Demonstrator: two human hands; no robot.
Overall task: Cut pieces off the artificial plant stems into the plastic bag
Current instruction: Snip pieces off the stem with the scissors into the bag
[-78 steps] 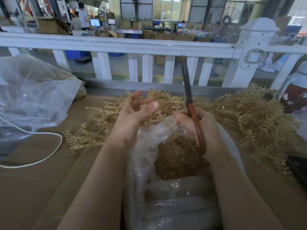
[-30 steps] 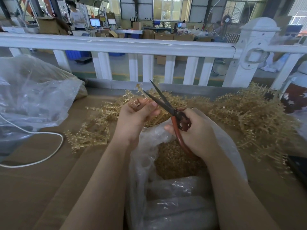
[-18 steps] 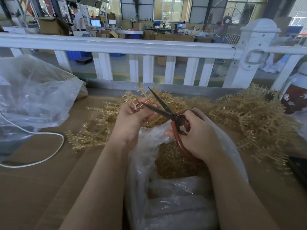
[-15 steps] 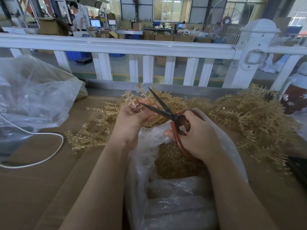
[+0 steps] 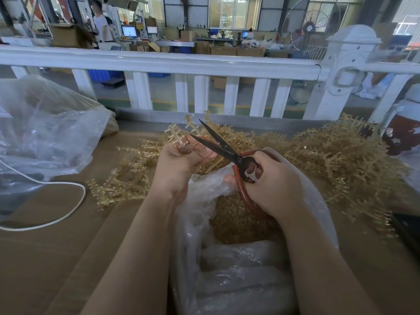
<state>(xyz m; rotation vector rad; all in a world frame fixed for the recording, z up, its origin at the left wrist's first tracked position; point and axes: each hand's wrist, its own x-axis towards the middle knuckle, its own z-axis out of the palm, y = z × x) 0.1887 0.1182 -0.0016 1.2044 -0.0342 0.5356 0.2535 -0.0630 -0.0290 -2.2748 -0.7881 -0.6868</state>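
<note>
Since the earlier look, your scissors [image 5: 223,149] have swung down from upright to point at about 10 o'clock, blades parted, and your left hand [image 5: 181,162] has closed on a sprig.

Largest first: the bench [image 5: 45,246] carries a wide heap of golden artificial plant stems [image 5: 341,160] from 9 o'clock round to 3 o'clock of your hands, so plenty looks uncut. A second clear bag [image 5: 45,133] sits well apart at 9 o'clock, with a white cable [image 5: 68,214] looping below it. The plastic bag [image 5: 227,258] stands open directly under your hands, at 6 o'clock, and already holds a good layer of cut pieces [image 5: 234,219]; I would judge the job well begun but far from finished.

Your right hand [image 5: 272,187] is wrapped through the red handles, just over the bag's mouth. Your left hand is curled, fingers pinching the held sprig [image 5: 181,133], which rises at 12 o'clock from that hand. The open blades reach beside the sprig's base; whether they touch it I cannot tell.
</note>
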